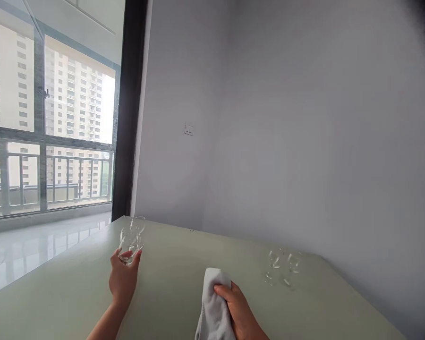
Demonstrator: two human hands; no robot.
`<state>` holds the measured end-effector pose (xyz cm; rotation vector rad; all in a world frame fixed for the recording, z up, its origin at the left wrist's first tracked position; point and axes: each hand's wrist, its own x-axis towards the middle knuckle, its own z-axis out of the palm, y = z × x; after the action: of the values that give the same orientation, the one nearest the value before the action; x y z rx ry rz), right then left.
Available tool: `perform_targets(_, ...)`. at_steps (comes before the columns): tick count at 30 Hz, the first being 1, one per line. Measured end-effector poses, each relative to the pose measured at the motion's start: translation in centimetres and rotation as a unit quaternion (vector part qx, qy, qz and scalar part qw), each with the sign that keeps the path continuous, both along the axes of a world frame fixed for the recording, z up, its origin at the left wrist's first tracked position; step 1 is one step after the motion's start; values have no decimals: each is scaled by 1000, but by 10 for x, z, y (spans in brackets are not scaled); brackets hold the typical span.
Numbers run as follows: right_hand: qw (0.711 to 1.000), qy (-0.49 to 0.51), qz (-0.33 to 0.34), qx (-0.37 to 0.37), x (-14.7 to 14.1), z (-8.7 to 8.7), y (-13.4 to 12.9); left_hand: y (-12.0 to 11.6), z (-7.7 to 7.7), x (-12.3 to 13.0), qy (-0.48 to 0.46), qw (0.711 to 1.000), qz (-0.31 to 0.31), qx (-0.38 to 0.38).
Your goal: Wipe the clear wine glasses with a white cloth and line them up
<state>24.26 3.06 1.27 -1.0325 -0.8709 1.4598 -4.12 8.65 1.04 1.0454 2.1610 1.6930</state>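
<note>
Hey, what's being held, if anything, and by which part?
The right grip holds a white, folded fabric cloth near its upper end; the left grip holds a clear, rounded drinking glass around its lower part.

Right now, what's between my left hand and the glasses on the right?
The head view shows tabletop and, nearer you, a white cloth in your right hand.

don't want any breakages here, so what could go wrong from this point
The left grip is around a clear glass, with more glassware close behind it, so a bump might knock them together. That glassware also appears near the far corner of the table, so a push could send it over. The right grip holds a white cloth, which might catch the clear glasses on the right if swung that way.
</note>
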Motion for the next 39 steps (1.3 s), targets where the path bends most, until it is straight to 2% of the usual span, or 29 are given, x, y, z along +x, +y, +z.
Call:
perform_targets(2,999,32,-4,-5,4,8,0,-5,0,22,34,998,-39,22)
perform_targets(4,999,45,-29,0,9,14,1,-12,-4,49,71,990,-108,49)
perform_targets(8,993,48,-101,37,15,27,0,-29,-18,98,198,938,-272,84)
perform_targets(10,992,43,-110,53,13,33,-4,-37,-23,113,262,910,-310,88)
perform_targets(12,995,24,-68,62,8,39,-12,-42,-25,120,296,892,-330,89)
perform_targets(14,996,-12,22,84,2,46,-21,-43,-26,120,308,887,-333,86)
perform_targets(16,985,-72,112,110,-2,52,-27,-42,-27,116,314,889,-323,80)
perform_targets(18,969,-143,160,122,-3,58,-32,-39,-28,110,320,893,-309,77)
perform_targets(21,948,-209,197,135,-3,61,-35,-38,-26,105,337,886,-305,89)
perform_targets(23,943,-225,210,129,-5,58,-35,-39,-24,104,363,870,-316,109)
perform_targets(29,951,-238,190,44,-16,33,-31,-50,-12,111,465,792,-350,188)
perform_targets(33,950,-253,128,131,-17,24,-24,-54,-1,112,528,762,-313,208)
perform_targets(36,979,-149,112,88,-10,23,-18,-53,7,111,559,756,-242,240)
perform_targets(37,986,-103,117,64,-7,23,-16,-53,9,110,562,754,-240,240)
perform_targets(39,989,-42,135,52,0,26,-13,-50,9,108,553,754,-288,206)
